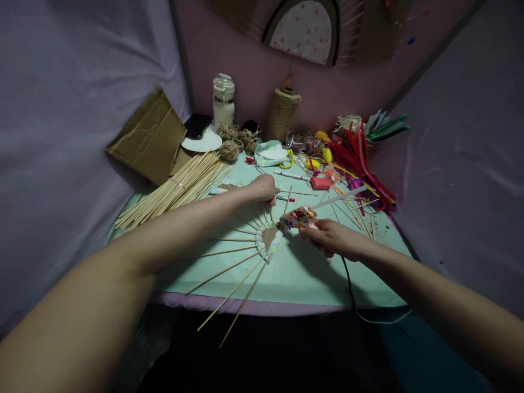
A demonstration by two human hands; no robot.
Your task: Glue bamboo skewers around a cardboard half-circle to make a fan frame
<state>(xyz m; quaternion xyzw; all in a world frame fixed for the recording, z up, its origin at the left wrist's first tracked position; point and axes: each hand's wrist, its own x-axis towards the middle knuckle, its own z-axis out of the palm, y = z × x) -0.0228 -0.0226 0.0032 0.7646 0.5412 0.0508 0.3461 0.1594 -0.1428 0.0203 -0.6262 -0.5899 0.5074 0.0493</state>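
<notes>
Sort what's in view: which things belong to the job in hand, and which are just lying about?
Likely in the job:
- patterned glue gun, held in the right hand
- fanned sticks
- cardboard piece they radiate from
- bundled sticks

Apparently lying about:
- white bottle
- twine spool
- red pipe cleaners
- yellow-handled scissors

There is room to pass over the table [308,279] to the near right of the cardboard [269,239], up to the cord [350,288]. Sticks [229,271] bar the cardboard's left, the glue gun [301,217] its far right edge, the left hand [264,188] the space beyond.
</notes>
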